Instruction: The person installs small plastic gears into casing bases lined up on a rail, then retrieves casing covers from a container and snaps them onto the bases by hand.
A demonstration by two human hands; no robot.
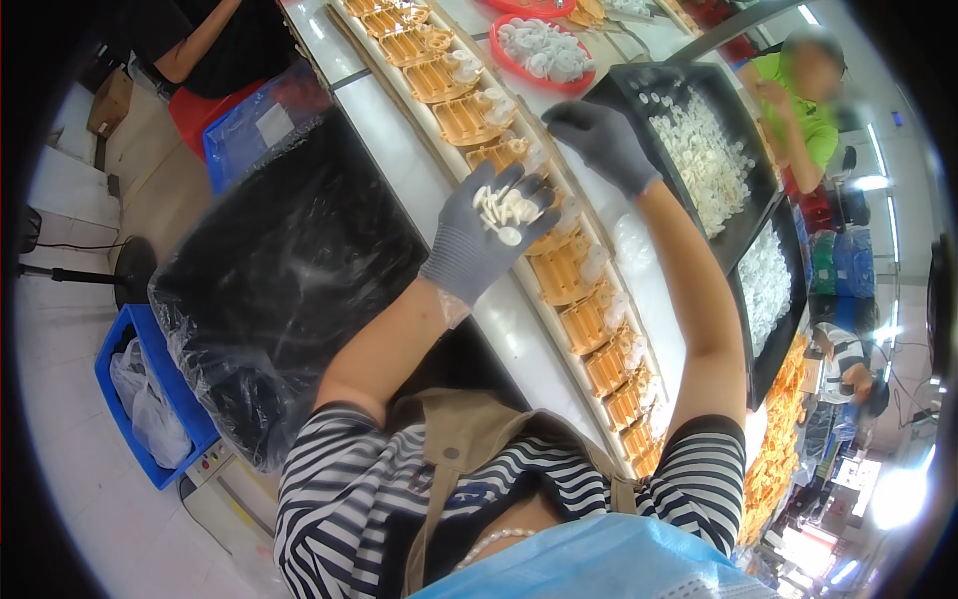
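My left hand, in a grey knit glove, is turned palm up and cupped under a small heap of white plastic pieces. It is over the near side of a long row of orange-tan plastic trays, which carry translucent white parts. My right hand, also gloved in grey, is on the far side of the row, beside a black bin. Its fingers are pressed together, and anything between them is hidden. Small white pieces fill much of that bin.
Another black bin of translucent parts adjoins it, with a pile of orange parts nearer me. A red basin holds clear parts. Black plastic sheeting lies left of the table. A person in green is across the bench.
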